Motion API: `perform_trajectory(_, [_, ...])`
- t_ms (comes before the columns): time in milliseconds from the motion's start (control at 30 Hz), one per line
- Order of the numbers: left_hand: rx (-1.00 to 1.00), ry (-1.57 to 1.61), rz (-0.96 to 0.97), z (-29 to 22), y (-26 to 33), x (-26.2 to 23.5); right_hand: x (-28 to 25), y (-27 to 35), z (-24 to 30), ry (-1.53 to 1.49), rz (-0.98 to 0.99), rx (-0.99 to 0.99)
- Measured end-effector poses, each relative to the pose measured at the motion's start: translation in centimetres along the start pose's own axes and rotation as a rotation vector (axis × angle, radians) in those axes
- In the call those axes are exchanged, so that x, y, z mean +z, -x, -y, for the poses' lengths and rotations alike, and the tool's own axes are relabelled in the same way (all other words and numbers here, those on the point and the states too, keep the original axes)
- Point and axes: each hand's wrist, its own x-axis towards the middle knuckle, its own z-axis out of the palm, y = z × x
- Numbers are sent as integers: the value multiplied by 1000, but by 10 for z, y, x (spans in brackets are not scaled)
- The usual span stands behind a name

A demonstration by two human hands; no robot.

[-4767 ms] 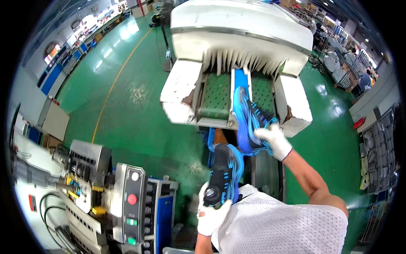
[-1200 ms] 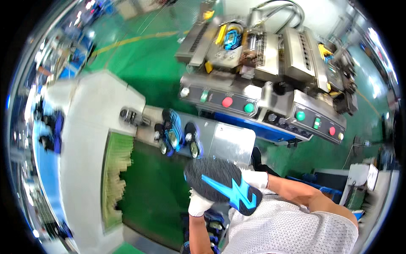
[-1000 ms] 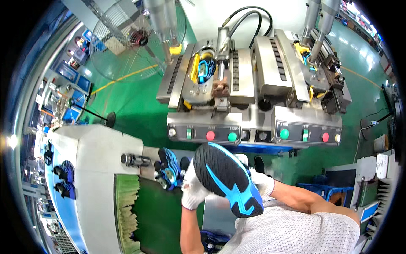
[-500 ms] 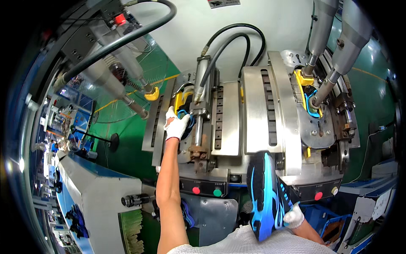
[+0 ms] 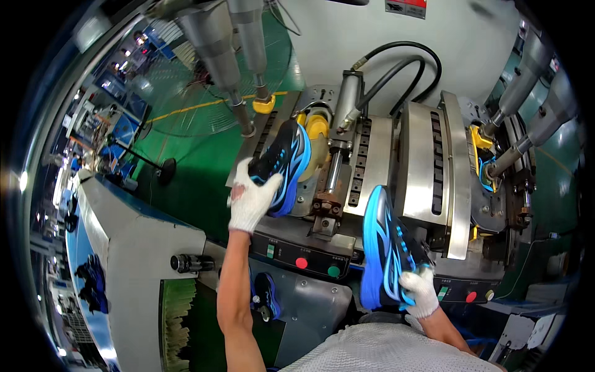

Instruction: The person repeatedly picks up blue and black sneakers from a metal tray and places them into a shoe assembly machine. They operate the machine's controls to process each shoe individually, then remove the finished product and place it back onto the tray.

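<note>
In my gloved left hand (image 5: 251,197) is a black and blue sneaker (image 5: 286,166), held just beside the left press station, its sole facing right. The yellow pad (image 5: 317,127) of that station shows bare behind the shoe. My right hand (image 5: 421,290), also in a white glove, grips a second blue and black sneaker (image 5: 383,254) by its heel end, toe pointing away from me, in front of the metal blocks. Another shoe (image 5: 484,164) sits clamped in the right station under metal rods (image 5: 503,162).
Metal press blocks (image 5: 427,167) stand in the middle, with black hoses (image 5: 412,59) curving behind. A control panel (image 5: 304,257) with red and green buttons runs along the front. At the left are a brush (image 5: 176,319) and a blue bench (image 5: 93,273) bearing a shoe. One shoe (image 5: 266,294) lies lower down.
My left hand has lifted the sneaker out of the left station and toward me. The right-hand sneaker has turned, showing more of its side. The whole view has shifted leftward.
</note>
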Motion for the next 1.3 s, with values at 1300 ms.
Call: perform_trajectory(1300, [-506,72,47,199,475,61,57,-86,-234,2318,565,-733])
